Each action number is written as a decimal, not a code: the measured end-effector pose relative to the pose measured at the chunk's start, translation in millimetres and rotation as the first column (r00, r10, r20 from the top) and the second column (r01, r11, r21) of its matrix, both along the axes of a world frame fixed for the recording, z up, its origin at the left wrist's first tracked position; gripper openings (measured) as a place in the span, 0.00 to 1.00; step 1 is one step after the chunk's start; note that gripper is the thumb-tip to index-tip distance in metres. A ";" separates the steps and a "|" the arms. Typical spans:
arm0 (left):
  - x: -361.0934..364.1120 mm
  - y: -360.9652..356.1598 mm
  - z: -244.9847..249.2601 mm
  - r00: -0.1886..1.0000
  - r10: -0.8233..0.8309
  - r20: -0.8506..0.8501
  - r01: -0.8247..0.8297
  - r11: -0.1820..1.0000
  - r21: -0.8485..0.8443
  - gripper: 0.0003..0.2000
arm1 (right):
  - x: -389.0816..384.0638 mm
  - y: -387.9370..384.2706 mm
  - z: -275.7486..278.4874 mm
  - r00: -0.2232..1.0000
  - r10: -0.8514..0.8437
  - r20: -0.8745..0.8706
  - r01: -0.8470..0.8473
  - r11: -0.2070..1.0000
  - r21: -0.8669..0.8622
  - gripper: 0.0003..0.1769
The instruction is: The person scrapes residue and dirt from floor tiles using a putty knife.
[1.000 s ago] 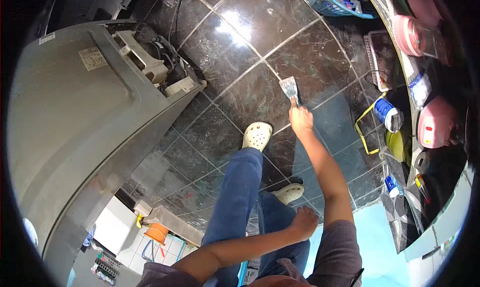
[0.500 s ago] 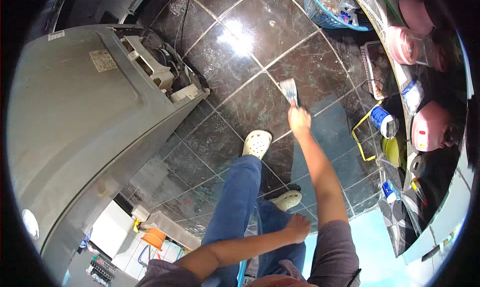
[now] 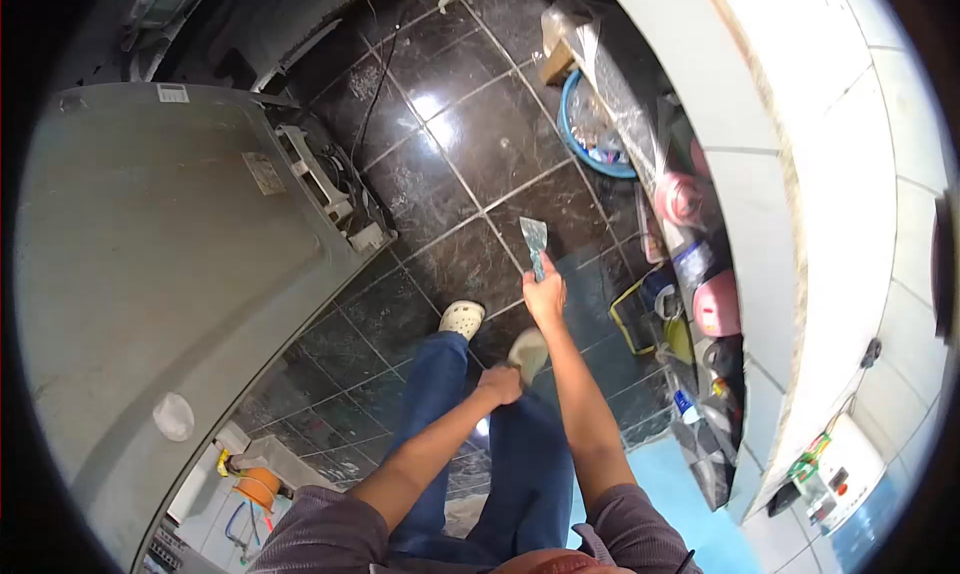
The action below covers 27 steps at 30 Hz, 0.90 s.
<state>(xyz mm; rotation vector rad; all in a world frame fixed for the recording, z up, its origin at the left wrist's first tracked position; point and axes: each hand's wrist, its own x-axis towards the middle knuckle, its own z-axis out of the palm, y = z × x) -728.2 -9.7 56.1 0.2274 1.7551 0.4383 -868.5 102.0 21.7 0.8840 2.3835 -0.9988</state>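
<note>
We hold a scraper [image 3: 535, 236] in our right hand [image 3: 544, 299]. Our right grip is narrow, with the fingers closed around the handle. The scraper has a flat blade, wide at the far end and thin near the handle. The blade is pale grey, with whitish marks and smears on it, so it looks used and not shiny. The bit of handle that we can see is blue-green, and our fingers hide the rest.

The scraper is over the dark tile floor [image 3: 450, 269], and its wide end points away from us. We cannot tell if the blade touches the tiles. It is to the right of a pale line between two tiles.

Our left hand [image 3: 500, 384] is above our legs in blue jeans [image 3: 520, 474]. We cannot tell how wide or narrow its grip is.

One cream shoe [image 3: 462, 319] with little holes is on the tiles. A big grey appliance [image 3: 150, 254] is on the left, and a round blue basket [image 3: 567, 129] with things in it is up on the right.
</note>
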 end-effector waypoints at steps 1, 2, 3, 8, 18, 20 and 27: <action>-21.4 4.0 0.6 0.995 0.044 0.085 -0.041 0.999 -0.029 0.17 | -2.8 4.8 2.8 1.000 -0.002 0.008 0.003 1.000 -0.006 0.29; -41.1 8.1 2.4 0.994 0.063 0.085 -0.060 0.998 -0.029 0.17 | -8.2 8.9 3.4 0.998 0.025 0.055 -0.024 0.999 -0.025 0.29; -61.8 13.1 6.3 0.990 0.142 0.013 -0.141 0.988 -0.060 0.17 | -11.0 9.9 -0.6 0.998 0.062 -0.004 -0.062 0.998 -0.017 0.29; -139.2 31.9 28.6 0.920 0.378 -0.106 -0.389 0.915 -0.106 0.17 | -90.0 11.1 13.9 0.944 0.262 0.201 -0.265 0.964 -0.016 0.27; -290.1 59.5 17.1 0.981 0.184 -0.062 -0.190 0.975 -0.111 0.15 | -258.3 0.3 -101.2 0.840 0.534 0.095 -0.543 0.826 0.151 0.22; -238.5 93.5 -83.6 0.978 0.183 -0.098 -0.194 0.974 -0.115 0.15 | -297.7 -15.8 -120.8 0.818 0.572 0.062 -0.573 0.801 0.174 0.22; -311.7 91.8 -45.1 0.793 0.396 -0.463 -0.373 0.916 0.144 0.15 | -418.3 -97.9 -198.0 0.699 0.715 0.018 -0.694 0.672 0.259 0.23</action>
